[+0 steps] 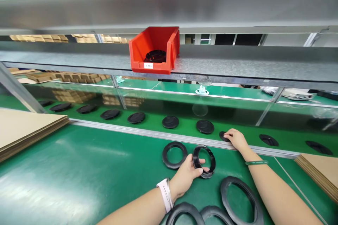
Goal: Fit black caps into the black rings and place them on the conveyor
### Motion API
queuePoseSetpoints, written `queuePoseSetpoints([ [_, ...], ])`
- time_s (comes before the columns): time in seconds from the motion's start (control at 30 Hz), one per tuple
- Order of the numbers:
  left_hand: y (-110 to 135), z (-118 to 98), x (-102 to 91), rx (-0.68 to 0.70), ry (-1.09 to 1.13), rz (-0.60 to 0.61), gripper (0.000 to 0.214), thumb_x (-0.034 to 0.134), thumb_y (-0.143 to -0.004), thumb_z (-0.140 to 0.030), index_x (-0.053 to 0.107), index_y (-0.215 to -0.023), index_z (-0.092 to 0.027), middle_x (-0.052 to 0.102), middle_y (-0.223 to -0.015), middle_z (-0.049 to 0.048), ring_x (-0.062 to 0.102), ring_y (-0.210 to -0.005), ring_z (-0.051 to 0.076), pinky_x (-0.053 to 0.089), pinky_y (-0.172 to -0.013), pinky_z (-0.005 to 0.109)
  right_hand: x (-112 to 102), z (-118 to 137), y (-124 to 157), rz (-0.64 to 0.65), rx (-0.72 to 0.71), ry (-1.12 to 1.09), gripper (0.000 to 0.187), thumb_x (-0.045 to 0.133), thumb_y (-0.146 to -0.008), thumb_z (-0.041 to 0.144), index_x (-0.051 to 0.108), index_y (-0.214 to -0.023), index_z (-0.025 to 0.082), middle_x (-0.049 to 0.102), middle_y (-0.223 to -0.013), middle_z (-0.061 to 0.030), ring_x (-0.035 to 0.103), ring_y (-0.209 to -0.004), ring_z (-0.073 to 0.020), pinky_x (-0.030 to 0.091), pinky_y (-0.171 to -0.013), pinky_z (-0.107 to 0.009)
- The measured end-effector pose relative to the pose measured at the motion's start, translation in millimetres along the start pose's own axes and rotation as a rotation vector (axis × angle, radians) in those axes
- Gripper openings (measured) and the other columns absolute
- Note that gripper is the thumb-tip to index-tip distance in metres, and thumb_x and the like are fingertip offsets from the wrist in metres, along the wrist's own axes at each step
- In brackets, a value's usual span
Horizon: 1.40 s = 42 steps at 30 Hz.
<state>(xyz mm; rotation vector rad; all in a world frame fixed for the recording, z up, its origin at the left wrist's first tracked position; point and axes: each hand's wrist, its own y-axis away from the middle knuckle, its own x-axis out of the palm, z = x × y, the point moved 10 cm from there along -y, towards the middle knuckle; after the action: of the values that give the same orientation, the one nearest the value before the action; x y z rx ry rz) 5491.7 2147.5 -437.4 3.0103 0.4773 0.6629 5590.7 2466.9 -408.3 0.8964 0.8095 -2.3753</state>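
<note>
My left hand [185, 175] grips a glossy black plastic ring [212, 161] by its near left side, holding it tilted just over the green table. My right hand [237, 139] reaches across to the green strip behind the metal rail, its fingertips pinching the edge of a small black round part [222, 135] there; the fingers partly cover it. A flat black ring [165, 155] lies on the table just left of the held one. Nearer to me are a larger black ring [224, 193] and two more [182, 206], partly cut off by the frame.
Several black round covers [170, 122] sit in a row along the green strip [185, 132]. Above, a red bin [136, 58] with black parts inside stands on a metal shelf [224, 59]. Cardboard sheets are stacked at left [26, 126] and right [322, 168]. A metal rail [148, 133] edges the table.
</note>
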Motion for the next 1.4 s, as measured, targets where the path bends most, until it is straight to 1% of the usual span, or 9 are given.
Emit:
queuePoseSetpoints([
  [0.1, -0.8, 4.7, -1.9, -0.028, -0.005, -0.026, 0.053, 0.078, -0.074, -0.053, 0.052, -0.102, -0.016, 0.062, -0.125, 0.0175, 0.07, -0.106, 0.03, 0.049, -0.099, 0.05, -11.2, 0.8, 2.7, -0.087, 0.025, -0.022, 0.024, 0.065, -0.071, 0.045, 0.075, -0.069, 0.023, 0.068, -0.085, -0.0067, 0.062, -0.082, -0.0262, 0.046, -0.077, -0.039],
  [0.17, -1.1, 6.1, -1.8, -0.015, -0.027, -0.022, 0.049, 0.074, -0.077, -0.054, 0.051, -0.098, -0.016, 0.068, -0.116, 0.0164, 0.069, -0.106, 0.029, 0.049, -0.099, 0.05, -19.6, 2.2, 7.2, -0.163, 0.053, -0.041, 0.038, 0.061, -0.072, 0.057, 0.075, -0.069, 0.022, 0.068, -0.085, -0.0092, 0.062, -0.083, -0.0286, 0.046, -0.077, -0.041],
  [0.33, -0.9, 3.0, -7.7, 0.071, -0.226, -0.069, 0.051, 0.083, -0.063, -0.014, 0.048, -0.1, -0.018, 0.07, -0.112, 0.0137, 0.067, -0.108, 0.028, 0.049, -0.098, 0.046, -22.3, 28.2, 37.0, -0.254, 0.078, -0.13, 0.063, 0.056, -0.069, 0.081, 0.076, -0.074, 0.022, 0.068, -0.086, -0.0118, 0.062, -0.084, -0.0312, 0.046, -0.075, -0.043],
  [0.43, 1.0, 1.2, -8.9, 0.054, -0.266, -0.082, 0.049, 0.079, -0.062, -0.006, 0.048, -0.098, -0.017, 0.072, -0.107, 0.014, 0.069, -0.101, 0.027, 0.052, -0.092, 0.044, -18.2, 74.6, 67.5, -0.214, -0.011, -0.228, 0.056, 0.062, -0.077, 0.076, 0.077, -0.078, 0.023, 0.066, -0.081, -0.0087, 0.06, -0.075, -0.0263, 0.046, -0.066, -0.039],
  [0.6, 4.6, -3.2, -3.7, 0.004, -0.23, -0.046, 0.035, 0.074, -0.071, -0.013, 0.05, -0.096, -0.016, 0.074, -0.103, 0.0127, 0.071, -0.097, 0.025, 0.054, -0.088, 0.042, -25.1, 174.2, 111.9, -0.209, -0.358, -0.304, 0.027, 0.066, -0.094, 0.047, 0.077, -0.088, 0.023, 0.061, -0.074, -0.004, 0.056, -0.069, -0.02, 0.046, -0.063, -0.034],
  [0.7, 4.8, -6.4, -9.2, 0.008, -0.388, -0.094, 0.042, 0.077, -0.072, -0.016, 0.05, -0.104, -0.016, 0.074, -0.102, 0.0117, 0.071, -0.099, 0.027, 0.054, -0.091, 0.044, -16.1, 204.8, 126.0, -0.149, -0.553, -0.271, 0.018, 0.063, -0.098, 0.033, 0.075, -0.095, 0.02, 0.061, -0.074, -0.0039, 0.056, -0.071, -0.0189, 0.046, -0.064, -0.032],
  [0.9, 2.7, -2.3, -21.5, -0.001, -0.428, -0.133, 0.059, 0.084, -0.068, -0.02, 0.049, -0.116, -0.018, 0.069, -0.114, 0.0095, 0.069, -0.105, 0.026, 0.054, -0.095, 0.044, 13.8, 216.2, 146.5, 0.013, -0.796, -0.116, 0.023, 0.054, -0.103, 0.028, 0.072, -0.098, 0.015, 0.06, -0.079, -0.0058, 0.055, -0.072, -0.0173, 0.045, -0.064, -0.03],
  [1.1, 0.0, -3.2, -22.0, -0.014, -0.363, -0.132, 0.063, 0.085, -0.066, -0.019, 0.046, -0.116, -0.018, 0.066, -0.117, 0.0077, 0.067, -0.107, 0.024, 0.053, -0.098, 0.043, 16.9, 223.4, 157.4, -0.015, -0.896, 0.028, 0.025, 0.049, -0.104, 0.025, 0.071, -0.098, 0.014, 0.059, -0.08, -0.006, 0.053, -0.071, -0.0165, 0.044, -0.062, -0.029],
  [1.4, 1.2, -6.8, -23.0, -0.011, -0.492, -0.127, 0.061, 0.083, -0.067, -0.021, 0.046, -0.114, -0.02, 0.064, -0.117, 0.0058, 0.066, -0.105, 0.022, 0.055, -0.094, 0.04, 20.3, 234.0, 168.7, -0.021, -1.011, 0.148, 0.031, 0.043, -0.106, 0.023, 0.068, -0.089, 0.014, 0.054, -0.073, -0.004, 0.049, -0.067, -0.0162, 0.041, -0.059, -0.028],
])
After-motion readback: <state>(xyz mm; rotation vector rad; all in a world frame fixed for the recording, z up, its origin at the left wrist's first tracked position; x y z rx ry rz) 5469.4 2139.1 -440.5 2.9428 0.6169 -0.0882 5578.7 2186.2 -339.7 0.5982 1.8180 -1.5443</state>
